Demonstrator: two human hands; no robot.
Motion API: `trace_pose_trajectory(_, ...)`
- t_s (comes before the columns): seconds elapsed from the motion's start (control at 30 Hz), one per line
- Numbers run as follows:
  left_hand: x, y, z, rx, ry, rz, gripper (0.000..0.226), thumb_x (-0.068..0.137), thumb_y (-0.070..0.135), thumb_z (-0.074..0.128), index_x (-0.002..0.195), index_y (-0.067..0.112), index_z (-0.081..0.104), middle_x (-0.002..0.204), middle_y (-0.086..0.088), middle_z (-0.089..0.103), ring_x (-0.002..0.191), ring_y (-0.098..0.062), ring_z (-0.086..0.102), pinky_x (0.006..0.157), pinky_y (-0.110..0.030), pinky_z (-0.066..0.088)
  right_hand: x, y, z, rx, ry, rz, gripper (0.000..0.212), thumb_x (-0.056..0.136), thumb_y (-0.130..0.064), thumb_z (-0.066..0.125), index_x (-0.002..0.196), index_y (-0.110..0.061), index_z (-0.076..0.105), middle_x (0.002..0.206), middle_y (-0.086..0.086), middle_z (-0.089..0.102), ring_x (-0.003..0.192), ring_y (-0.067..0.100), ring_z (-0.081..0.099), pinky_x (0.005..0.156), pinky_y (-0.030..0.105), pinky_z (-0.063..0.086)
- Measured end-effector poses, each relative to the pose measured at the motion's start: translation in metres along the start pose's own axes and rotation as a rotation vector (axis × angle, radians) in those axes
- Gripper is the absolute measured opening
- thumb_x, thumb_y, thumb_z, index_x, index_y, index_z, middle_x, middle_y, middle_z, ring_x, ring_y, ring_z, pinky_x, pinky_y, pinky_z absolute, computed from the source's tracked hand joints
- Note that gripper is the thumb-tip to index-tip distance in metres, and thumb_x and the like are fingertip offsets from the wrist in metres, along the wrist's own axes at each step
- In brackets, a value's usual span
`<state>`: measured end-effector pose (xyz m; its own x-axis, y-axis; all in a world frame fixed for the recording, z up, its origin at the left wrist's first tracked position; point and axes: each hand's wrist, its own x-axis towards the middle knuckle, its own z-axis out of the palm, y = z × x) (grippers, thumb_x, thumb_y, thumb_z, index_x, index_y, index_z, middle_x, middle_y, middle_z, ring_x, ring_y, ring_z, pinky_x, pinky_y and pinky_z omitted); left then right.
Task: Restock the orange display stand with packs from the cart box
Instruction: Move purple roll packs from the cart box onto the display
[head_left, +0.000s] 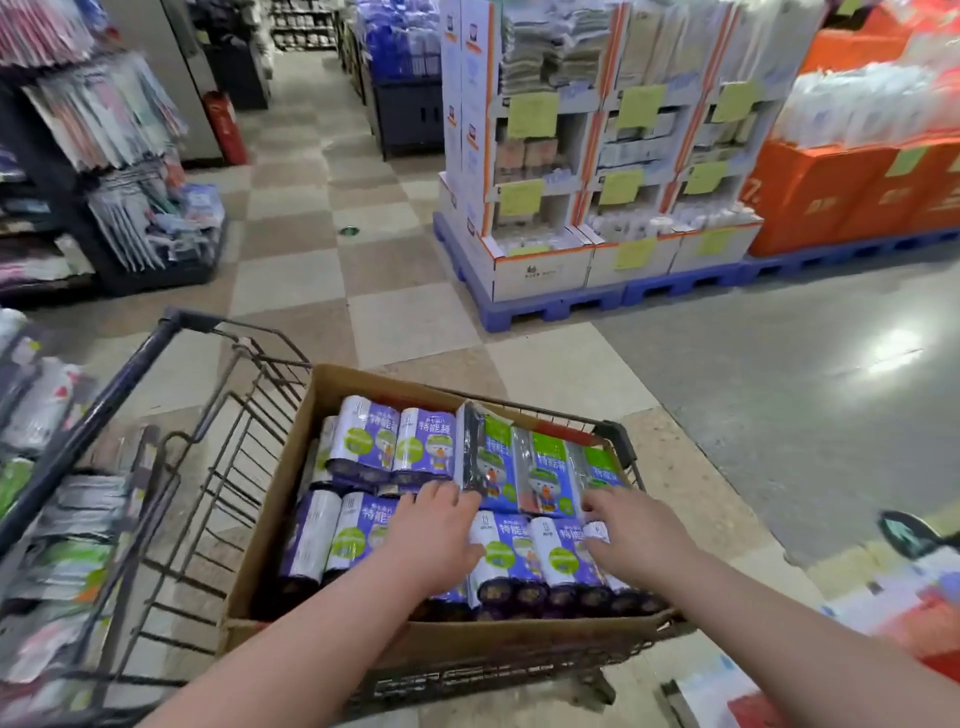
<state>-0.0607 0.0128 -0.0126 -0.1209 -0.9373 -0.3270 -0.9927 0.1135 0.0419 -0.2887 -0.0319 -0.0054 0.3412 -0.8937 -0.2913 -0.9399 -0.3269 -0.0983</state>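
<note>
Packs (524, 467) in purple wrap lie flat in the cart box (317, 415) at 6 o'clock. The left hand (431, 530) and right hand (634, 535) rest loosely spread on the topmost ones, gripping nothing, probably bracketing them to lift. The orange display stand (831, 192) is at 2 o'clock.

Left hand (434, 530), right hand (631, 538) on purple packs (363, 447), box (283, 483) in cart (104, 400)

Packs (363, 452) in box (441, 644), in cart (78, 439); stand (831, 197) seemingly beyond, right.
</note>
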Motion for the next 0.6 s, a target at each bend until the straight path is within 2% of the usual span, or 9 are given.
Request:
trace_pose_trajectory(0.23,0.038,0.003,0.019,-0.015,-0.121,0.041,0.063,0.094,0.047,0.046,0.148,0.020,0.025,0.149,-0.006,0.032,0.137,-0.029,0.029,0.111,-0.044,0.028,0.030,0.027,0.019,0.040,-0.139,0.117,0.041,0.088,-0.039,0.052,0.127,-0.030,0.050,0.128,0.001,0.055,0.118,0.026,0.052,0.092,0.033,0.044)
trace_pose_trajectory(0.43,0.067,0.007,0.034,-0.057,-0.256,-0.036,0.064,0.094,0.047,0.045,0.148,0.021,0.024,0.150,-0.005,0.029,0.134,-0.029,0.034,0.107,-0.044,0.034,0.072,0.048,0.054,0.146,-0.348,0.165,0.050,0.088,-0.035,0.054,0.135,-0.022,0.044,0.137,0.004,0.050,0.126,0.026,0.049,0.097,0.035,0.043)
trace_pose_trajectory(0.6,0.087,0.016,0.050,-0.150,-0.386,-0.140,0.064,0.096,0.046,0.045,0.149,0.020,0.021,0.152,-0.006,0.026,0.129,-0.030,0.045,0.095,-0.040,0.042,0.096,0.058,0.091,0.308,-0.508,0.184,0.049,0.092,-0.035,0.048,0.136,-0.015,0.042,0.139,0.010,0.051,0.125,0.027,0.050,0.094,0.030,0.042)
